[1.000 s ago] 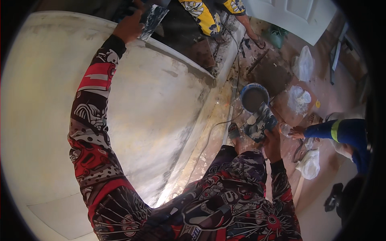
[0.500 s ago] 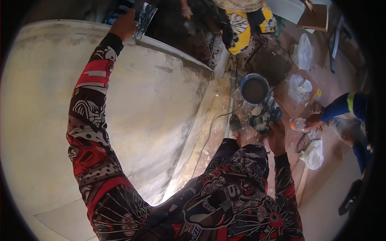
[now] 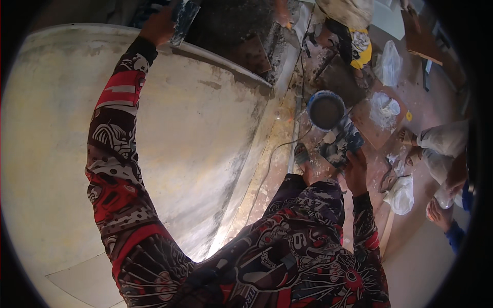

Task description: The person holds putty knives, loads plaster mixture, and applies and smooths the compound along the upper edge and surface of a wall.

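Observation:
My left hand [image 3: 158, 26] reaches to the top of the pale wall, its fingers closed on a flat dark plate smeared with white [image 3: 185, 21]. Lower down, my right hand [image 3: 355, 172] grips the edge of a flat, dark blue-black board [image 3: 343, 146] with white smears. A small pale lump [image 3: 329, 137] sits at the board's left side. The board is just in front of a blue bucket [image 3: 311, 105] of grey mix; whether they touch I cannot tell. The grip of my left hand is partly hidden by its own back.
The pale wall [image 3: 190, 123] fills the left. A cable [image 3: 271, 159] runs along its foot. Plastic bags [image 3: 399, 195] and an open bag of white powder [image 3: 384, 110] lie at right. One co-worker [image 3: 354, 36] crouches at the back; another person's hand [image 3: 439, 214] shows at right.
My left hand has shifted slightly up with its plate; my right hand is nearly still. The co-worker in yellow-patterned cloth has moved right. The person at right has drawn a bottle back.

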Tool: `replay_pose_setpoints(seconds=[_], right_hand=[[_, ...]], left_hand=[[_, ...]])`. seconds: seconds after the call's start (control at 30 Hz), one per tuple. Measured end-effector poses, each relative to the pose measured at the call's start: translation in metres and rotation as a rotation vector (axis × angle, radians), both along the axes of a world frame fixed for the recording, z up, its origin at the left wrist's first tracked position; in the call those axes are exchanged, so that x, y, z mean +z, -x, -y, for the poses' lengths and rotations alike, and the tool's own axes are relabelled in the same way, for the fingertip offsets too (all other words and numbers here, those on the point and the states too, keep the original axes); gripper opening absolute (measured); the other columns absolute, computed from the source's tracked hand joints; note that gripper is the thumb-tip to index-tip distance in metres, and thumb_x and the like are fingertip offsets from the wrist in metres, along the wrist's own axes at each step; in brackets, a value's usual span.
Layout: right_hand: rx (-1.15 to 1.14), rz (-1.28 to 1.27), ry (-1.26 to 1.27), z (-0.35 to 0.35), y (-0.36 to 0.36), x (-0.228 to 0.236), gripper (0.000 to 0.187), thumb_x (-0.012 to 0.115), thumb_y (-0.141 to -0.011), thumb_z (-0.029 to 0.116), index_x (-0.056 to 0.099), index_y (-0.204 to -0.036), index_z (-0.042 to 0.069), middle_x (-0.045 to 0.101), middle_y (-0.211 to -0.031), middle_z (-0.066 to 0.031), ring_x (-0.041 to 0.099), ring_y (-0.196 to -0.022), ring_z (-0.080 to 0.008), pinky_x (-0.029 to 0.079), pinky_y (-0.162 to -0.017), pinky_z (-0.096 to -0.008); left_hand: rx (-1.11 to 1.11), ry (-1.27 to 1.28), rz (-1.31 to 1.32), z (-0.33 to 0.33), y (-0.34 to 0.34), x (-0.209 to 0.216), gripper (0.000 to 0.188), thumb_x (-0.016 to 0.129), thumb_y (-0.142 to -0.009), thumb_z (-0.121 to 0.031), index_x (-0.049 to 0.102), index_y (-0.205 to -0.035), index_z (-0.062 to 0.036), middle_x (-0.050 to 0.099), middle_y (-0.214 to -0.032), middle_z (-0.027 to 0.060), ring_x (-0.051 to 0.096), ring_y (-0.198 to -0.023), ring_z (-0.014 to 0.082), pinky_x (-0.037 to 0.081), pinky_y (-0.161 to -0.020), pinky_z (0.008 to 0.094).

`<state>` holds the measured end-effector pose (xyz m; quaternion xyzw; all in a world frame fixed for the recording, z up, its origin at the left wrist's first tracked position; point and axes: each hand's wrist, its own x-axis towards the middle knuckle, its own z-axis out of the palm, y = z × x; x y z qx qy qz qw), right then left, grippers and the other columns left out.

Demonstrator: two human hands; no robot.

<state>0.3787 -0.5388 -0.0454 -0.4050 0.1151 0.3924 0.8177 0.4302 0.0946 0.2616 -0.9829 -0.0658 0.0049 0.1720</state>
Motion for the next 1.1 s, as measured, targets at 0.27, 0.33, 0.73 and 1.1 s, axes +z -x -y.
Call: replay_pose_setpoints(seconds=[0.27,0.33,0.73,1.1], right_hand=[[0.007,-0.005,-0.004,0.004,0.0,-0.004,0.031,0.054,-0.096,0.006,0.055,-0.127,0.004,0.065,-0.11,-0.0031,0.066,-0.082,-0.0111,0.051,-0.065,-0.0232],[0.087,0.064,-0.04,0.01,-0.002,-0.01,0.04,0.053,-0.096,0.008,0.049,-0.136,0.007,0.06,-0.124,-0.0043,0.062,-0.108,-0.0165,0.055,-0.086,-0.0353],[0.019,0.044,-0.023,0.007,0.002,-0.004,0.032,0.051,-0.097,0.008,0.052,-0.129,0.01,0.06,-0.12,-0.003,0.062,-0.106,-0.0158,0.056,-0.084,-0.0345],[0.04,0.047,-0.005,0.012,0.0,0.001,0.032,0.052,-0.097,0.01,0.052,-0.129,0.009,0.061,-0.118,-0.0029,0.063,-0.104,-0.015,0.056,-0.08,-0.0321]], left_hand=[[-0.173,-0.239,-0.17,-0.056,0.013,0.007,0.052,0.066,-0.083,-0.019,0.046,-0.129,-0.0064,0.067,-0.091,0.0266,0.064,-0.088,0.0463,0.052,-0.074,0.0531],[-0.269,-0.352,-0.218,-0.049,0.006,0.008,0.051,0.066,-0.083,-0.019,0.047,-0.129,-0.0068,0.065,-0.097,0.0275,0.065,-0.087,0.0456,0.052,-0.073,0.0529],[-0.102,-0.05,-0.007,-0.017,0.002,0.0,0.043,0.063,-0.083,-0.016,0.049,-0.122,-0.0041,0.065,-0.091,0.0267,0.063,-0.081,0.0468,0.051,-0.072,0.0545],[-0.462,-0.35,-0.11,-0.012,0.002,-0.008,0.014,0.064,-0.079,-0.014,0.069,-0.088,-0.0052,0.063,-0.093,0.022,0.066,-0.079,0.0407,0.052,-0.069,0.054]])
